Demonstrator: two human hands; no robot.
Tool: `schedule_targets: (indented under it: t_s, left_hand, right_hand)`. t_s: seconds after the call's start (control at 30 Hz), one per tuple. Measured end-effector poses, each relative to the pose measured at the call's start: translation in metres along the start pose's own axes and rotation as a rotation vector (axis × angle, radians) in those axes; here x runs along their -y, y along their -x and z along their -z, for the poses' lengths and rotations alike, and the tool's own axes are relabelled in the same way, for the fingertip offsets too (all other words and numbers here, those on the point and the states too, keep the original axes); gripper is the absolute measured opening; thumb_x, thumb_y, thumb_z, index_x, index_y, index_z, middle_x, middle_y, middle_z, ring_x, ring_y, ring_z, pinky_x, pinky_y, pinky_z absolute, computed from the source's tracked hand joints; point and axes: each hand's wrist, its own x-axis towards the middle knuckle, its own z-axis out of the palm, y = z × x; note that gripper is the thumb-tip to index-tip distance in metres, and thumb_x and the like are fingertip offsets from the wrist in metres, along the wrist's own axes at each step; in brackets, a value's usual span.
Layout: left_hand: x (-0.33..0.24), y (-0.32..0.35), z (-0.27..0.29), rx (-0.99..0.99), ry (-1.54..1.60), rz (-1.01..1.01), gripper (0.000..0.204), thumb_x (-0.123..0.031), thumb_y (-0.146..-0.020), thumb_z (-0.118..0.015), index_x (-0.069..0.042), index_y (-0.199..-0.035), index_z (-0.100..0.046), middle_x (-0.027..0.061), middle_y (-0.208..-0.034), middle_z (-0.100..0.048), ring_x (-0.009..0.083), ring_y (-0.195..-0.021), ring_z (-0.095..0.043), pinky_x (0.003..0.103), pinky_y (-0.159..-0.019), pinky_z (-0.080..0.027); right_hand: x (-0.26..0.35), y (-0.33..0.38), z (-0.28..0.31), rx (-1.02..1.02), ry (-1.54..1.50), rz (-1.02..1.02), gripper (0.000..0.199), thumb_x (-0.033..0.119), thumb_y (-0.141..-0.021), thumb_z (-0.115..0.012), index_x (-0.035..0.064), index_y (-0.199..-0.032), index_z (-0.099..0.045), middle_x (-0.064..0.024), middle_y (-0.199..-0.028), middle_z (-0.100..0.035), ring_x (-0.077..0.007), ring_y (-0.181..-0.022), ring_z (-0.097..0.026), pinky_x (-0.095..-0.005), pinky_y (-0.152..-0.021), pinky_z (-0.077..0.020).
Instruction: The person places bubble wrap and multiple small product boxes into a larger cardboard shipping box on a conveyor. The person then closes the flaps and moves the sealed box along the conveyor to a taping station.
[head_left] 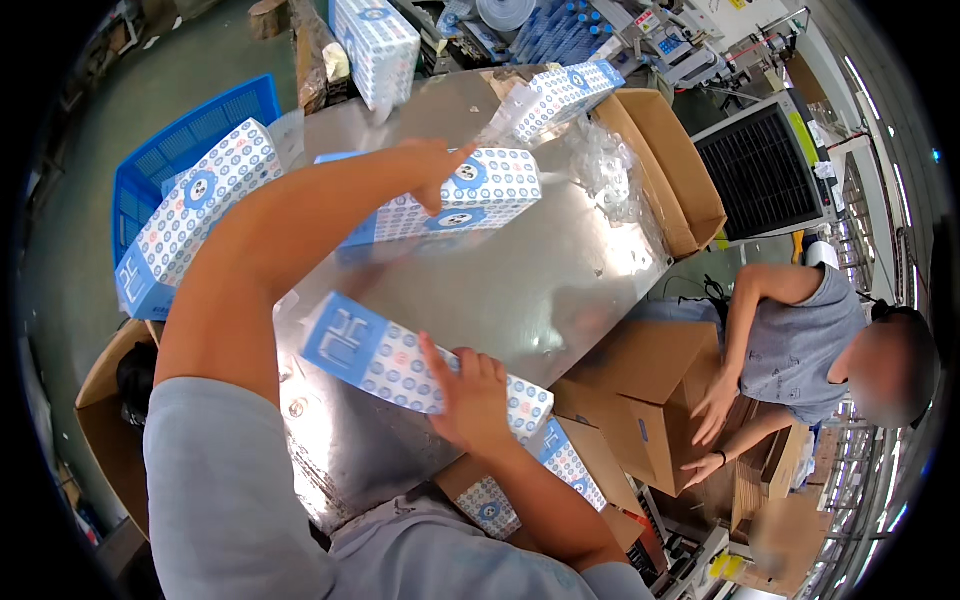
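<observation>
My left hand (428,172) reaches across the metal table, gripping a long white-and-blue patterned box (505,190) from above, thumb over its near side. Closer to me, my right hand (472,398) is laid over a second box of the same pattern (385,358), thumb and fingers curled about its upper edges. That box slants from a blue left end down to the right. Below its right end stands an open brown carton (595,455) with similar patterned boxes (570,465) inside, partly hidden by my right forearm.
At left, another patterned box (205,195) leans over a blue plastic crate (125,195). More boxes (375,45) (565,95) stand at the table's far side, beside clear plastic wrap (605,175) and an open carton (665,165). On the right, a co-worker (800,340) handles a brown carton (640,395).
</observation>
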Motion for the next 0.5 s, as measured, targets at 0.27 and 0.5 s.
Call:
schedule_targets:
  t_s: [0.27, 0.5]
  left_hand:
    - [0.008, 0.037, -0.057, 0.122, 1.416, 0.432, 0.065, -0.036, -0.069, -0.074, -0.002, -0.121, -0.054, 0.0122, -0.110, -0.063, 0.0220, -0.091, -0.065, 0.041, -0.074, -0.054]
    - [-0.140, 0.134, -0.092, 0.413, 2.388, 0.051, 0.047, -0.028, -0.092, -0.048, 0.003, -0.127, -0.048, 0.0202, -0.120, -0.058, 0.0304, -0.105, -0.060, 0.042, -0.095, -0.046]
  right_hand:
    - [-0.035, 0.166, 0.100, -0.318, -0.629, -0.348, 0.094, 0.017, -0.059, -0.084, -0.0003, -0.138, -0.035, -0.0150, -0.124, -0.050, -0.0288, -0.111, -0.051, -0.0403, -0.093, -0.0424]
    - [-0.068, 0.348, 0.147, -0.815, -0.607, -0.645, 0.108, 0.024, -0.058, -0.088, -0.0032, -0.142, -0.025, -0.0147, -0.137, -0.041, -0.0236, -0.123, -0.043, -0.0378, -0.100, -0.0374]
